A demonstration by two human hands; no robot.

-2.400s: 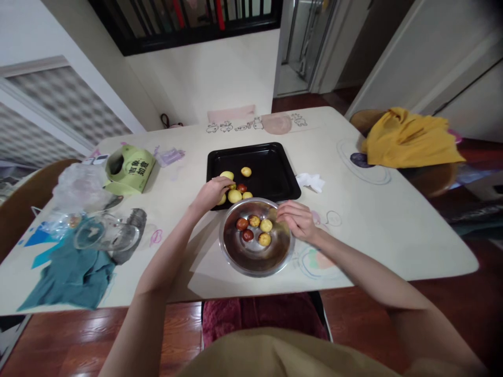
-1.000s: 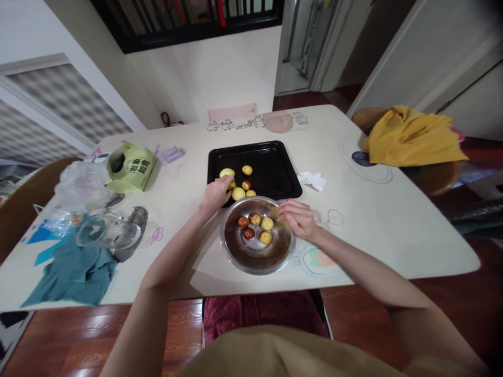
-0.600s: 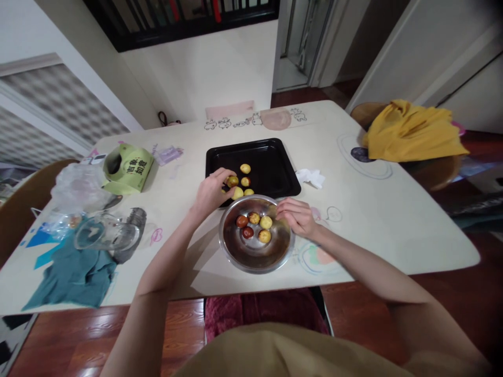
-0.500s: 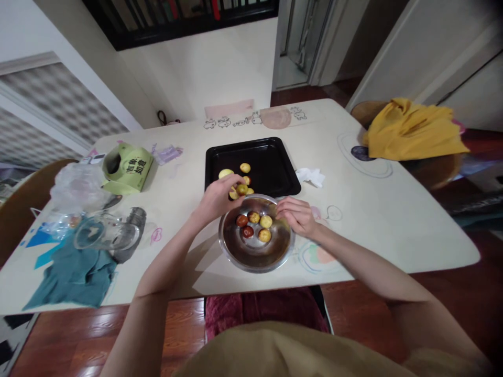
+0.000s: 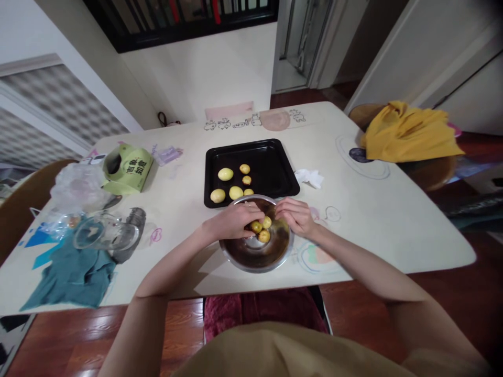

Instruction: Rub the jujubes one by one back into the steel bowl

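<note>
Inside the shiny metal bowl (image 5: 257, 267), my left hand (image 5: 238, 220) is closed around a small yellow-green jujube-like fruit (image 5: 256, 226). Two more fruits, one pale yellow (image 5: 266, 222) and one yellow-brown (image 5: 264, 236), lie beside its fingertips; my hand hides the bowl's left part. My right hand (image 5: 295, 215) pinches the bowl's right rim. Behind the bowl, a black baking tray (image 5: 271, 173) carries larger yellow lemon-like fruits (image 5: 225, 174) at its left and a few small fruits (image 5: 244, 169) near its middle.
A crumpled white tissue (image 5: 310, 177) lies right of the tray. On the left are a green paper box (image 5: 135, 170), a plastic bag (image 5: 76, 188), a clear pitcher (image 5: 98, 233) and a teal cloth (image 5: 74, 277). Yellow fabric (image 5: 411, 133) drapes a chair at the right.
My left hand has moved from above the tray's front edge down and toward me into the bowl, carrying the small fruit. My right hand stays at the rim.
</note>
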